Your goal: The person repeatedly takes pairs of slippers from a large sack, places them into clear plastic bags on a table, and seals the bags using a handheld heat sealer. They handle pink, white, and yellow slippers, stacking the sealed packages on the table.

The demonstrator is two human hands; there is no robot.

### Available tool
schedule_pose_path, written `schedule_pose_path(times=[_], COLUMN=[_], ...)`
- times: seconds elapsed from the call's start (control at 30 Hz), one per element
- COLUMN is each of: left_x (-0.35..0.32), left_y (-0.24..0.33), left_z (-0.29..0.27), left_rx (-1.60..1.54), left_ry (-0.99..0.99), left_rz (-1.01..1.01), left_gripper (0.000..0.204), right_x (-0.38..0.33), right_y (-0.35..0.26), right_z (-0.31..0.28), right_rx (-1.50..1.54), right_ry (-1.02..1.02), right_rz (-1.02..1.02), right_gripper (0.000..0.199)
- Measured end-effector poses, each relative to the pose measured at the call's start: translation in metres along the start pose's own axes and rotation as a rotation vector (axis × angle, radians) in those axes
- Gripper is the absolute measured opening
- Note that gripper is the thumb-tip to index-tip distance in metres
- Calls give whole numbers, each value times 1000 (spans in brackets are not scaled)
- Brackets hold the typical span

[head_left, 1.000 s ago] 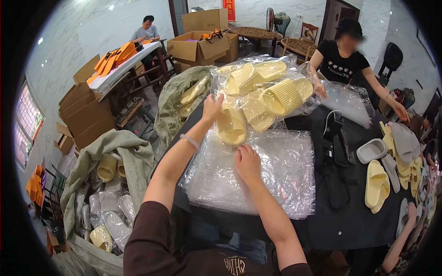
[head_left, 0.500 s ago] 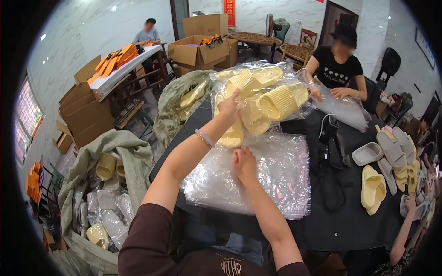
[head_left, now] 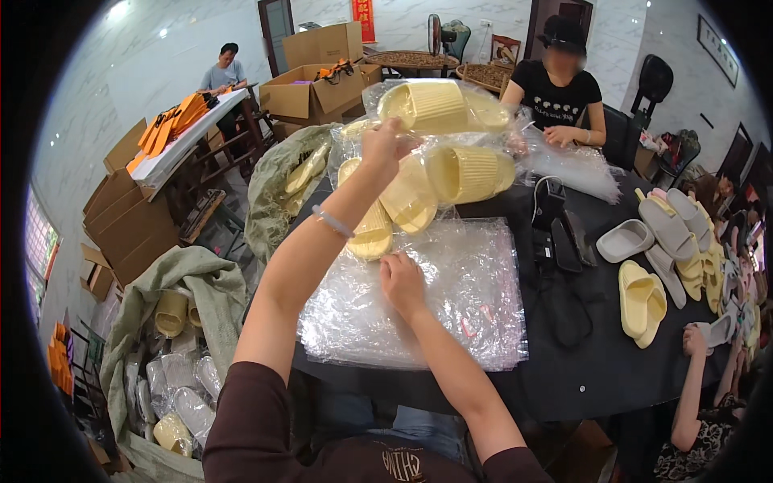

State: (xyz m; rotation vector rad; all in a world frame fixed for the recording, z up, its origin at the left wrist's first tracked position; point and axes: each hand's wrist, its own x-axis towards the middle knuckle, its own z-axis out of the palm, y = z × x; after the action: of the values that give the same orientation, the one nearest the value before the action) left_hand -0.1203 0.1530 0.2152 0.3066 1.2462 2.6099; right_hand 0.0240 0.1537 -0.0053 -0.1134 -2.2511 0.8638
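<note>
My left hand (head_left: pixel 382 147) is closed on a clear plastic bag with a pale yellow slipper (head_left: pixel 435 107) in it, held above other bagged slippers. Just below, another bagged yellow slipper (head_left: pixel 463 175) lies on the pile, and a further yellow slipper (head_left: pixel 372 232) points toward me. Curled fingers of my right hand (head_left: pixel 402 280) rest at the far part of a stack of clear plastic bags (head_left: pixel 435 322). Whether they pinch a bag cannot be made out.
Loose yellow slippers (head_left: pixel 642 302) and grey slippers (head_left: pixel 626 241) lie at the right of the black table (head_left: pixel 555 390). A black device (head_left: pixel 555 233) stands mid-table. Left, a green sack (head_left: pixel 129 322) holds bagged slippers. Across sits a co-worker (head_left: pixel 560 97) with clear bags; another person's hand (head_left: pixel 694 340) is at right.
My left hand has lifted the bagged slipper up off the pile. My right hand stays on the plastic bags. The whole view has shifted slightly.
</note>
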Motion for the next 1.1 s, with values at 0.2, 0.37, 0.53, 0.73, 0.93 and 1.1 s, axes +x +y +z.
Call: schedule_pose_path(times=[0.2, 0.37, 0.53, 0.73, 0.93, 1.1], left_x=[-28, -84, -136, -143, -179, -188], left_y=[40, 33, -30, -43, -4, 9], left_z=[-70, -127, -191, -206, -211, -207], left_rx=[-232, -10, 525, 520, 791, 1238], left_ry=[-71, -136, 64, 8, -113, -146], left_rz=[-372, -519, -508, -506, -659, -208], left_gripper=[16, 17, 32, 41, 55, 36], right_x=[25, 31, -3, -28, -40, -17], right_y=[22, 69, 115, 29, -10, -8], right_z=[-18, -83, -204, -264, -242, -220], right_rx=[296, 1394, 1678, 283, -72, -167], right_ry=[-117, -202, -215, 228, -87, 24], right_rz=[448, 856, 777, 752, 767, 527], right_gripper=[20, 28, 43, 52, 59, 39])
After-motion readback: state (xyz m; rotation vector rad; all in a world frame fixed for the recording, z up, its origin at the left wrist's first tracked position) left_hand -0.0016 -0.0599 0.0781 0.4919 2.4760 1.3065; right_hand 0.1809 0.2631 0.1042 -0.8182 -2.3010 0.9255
